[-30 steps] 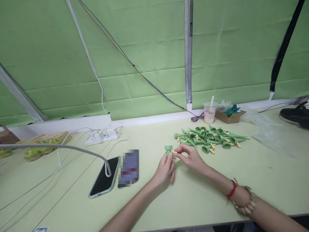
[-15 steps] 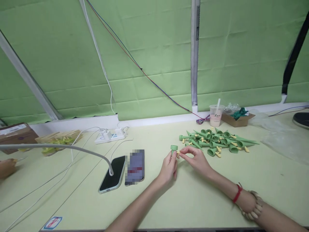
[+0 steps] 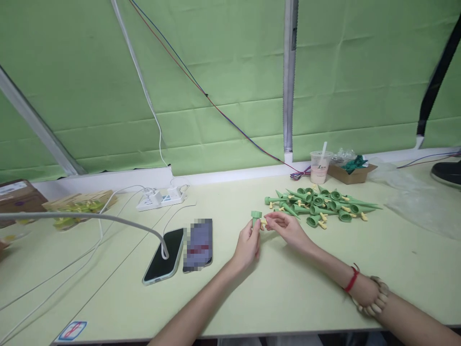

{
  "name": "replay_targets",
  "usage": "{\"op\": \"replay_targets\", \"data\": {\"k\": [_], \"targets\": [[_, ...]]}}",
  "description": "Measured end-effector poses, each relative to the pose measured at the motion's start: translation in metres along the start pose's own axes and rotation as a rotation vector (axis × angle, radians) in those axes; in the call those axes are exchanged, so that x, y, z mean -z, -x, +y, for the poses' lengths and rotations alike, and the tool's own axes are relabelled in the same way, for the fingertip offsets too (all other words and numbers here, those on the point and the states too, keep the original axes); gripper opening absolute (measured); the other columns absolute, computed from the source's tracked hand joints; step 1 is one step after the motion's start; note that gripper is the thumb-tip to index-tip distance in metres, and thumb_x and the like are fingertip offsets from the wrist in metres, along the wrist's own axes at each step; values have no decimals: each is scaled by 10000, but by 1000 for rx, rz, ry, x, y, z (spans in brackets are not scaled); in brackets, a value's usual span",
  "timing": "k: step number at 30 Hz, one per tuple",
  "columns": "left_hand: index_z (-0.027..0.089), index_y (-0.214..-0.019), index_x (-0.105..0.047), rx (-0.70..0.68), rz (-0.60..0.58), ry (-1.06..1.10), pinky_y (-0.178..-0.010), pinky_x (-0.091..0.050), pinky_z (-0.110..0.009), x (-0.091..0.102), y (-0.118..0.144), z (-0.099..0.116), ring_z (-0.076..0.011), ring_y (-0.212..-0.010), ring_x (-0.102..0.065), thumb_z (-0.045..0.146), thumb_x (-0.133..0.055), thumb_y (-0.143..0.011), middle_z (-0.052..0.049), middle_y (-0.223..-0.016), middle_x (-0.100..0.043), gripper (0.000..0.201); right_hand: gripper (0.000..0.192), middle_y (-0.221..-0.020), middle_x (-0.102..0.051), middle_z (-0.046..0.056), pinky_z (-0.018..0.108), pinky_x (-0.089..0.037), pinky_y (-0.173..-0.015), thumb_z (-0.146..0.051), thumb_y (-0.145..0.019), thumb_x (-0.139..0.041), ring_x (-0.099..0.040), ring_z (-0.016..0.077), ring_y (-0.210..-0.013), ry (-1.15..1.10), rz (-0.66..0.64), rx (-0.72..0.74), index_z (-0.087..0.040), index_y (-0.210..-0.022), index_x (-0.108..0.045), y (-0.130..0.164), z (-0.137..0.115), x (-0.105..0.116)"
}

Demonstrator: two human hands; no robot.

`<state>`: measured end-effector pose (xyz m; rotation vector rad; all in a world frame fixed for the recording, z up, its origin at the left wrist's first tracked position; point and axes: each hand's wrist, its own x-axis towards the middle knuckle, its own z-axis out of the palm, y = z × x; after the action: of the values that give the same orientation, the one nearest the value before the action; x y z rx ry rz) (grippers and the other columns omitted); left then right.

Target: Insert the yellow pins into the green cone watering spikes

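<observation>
My left hand (image 3: 248, 246) is closed around a green plant watering spike (image 3: 256, 215), its wide round cap upward and its lower part hidden by the fingers. At the spike's side, just below the cap, sits a small yellow valve (image 3: 263, 223). The thumb and fingertips of my right hand (image 3: 290, 230) are pinched on this valve. Beyond my right hand lies a loose pile of similar watering spikes (image 3: 319, 210), many with yellow valves on them.
Two phones (image 3: 165, 254) (image 3: 199, 245) lie left of my hands, with a grey cable crossing one. Farther back are a power strip (image 3: 162, 202), a drink cup (image 3: 320, 168), a small cardboard box (image 3: 351, 174) and clear plastic bags (image 3: 421, 211). Bagged yellow-green parts (image 3: 81, 206) lie at left.
The view has shifted slightly. Both hands stay together at the spike, and the yellow valve shows more plainly between them. At the far left another person's hand has mostly left the view.
</observation>
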<state>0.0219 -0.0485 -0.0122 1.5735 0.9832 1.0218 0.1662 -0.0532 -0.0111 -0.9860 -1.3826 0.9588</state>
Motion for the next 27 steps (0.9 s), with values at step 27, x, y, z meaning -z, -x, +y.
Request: {"op": "replay_targets", "data": {"k": [27], "targets": [[185,-750,-468,-23,14,-75,-351,-257,-191,2,-3,-4,-78,-282,-305,575,-373,-812,96,-324,-316,406,337,-945,-685,83,390,-500,-826,-454,-715,-634,-631,230,-909,45,-80,-32,-194,-920,-698,-1,-1,6]]}}
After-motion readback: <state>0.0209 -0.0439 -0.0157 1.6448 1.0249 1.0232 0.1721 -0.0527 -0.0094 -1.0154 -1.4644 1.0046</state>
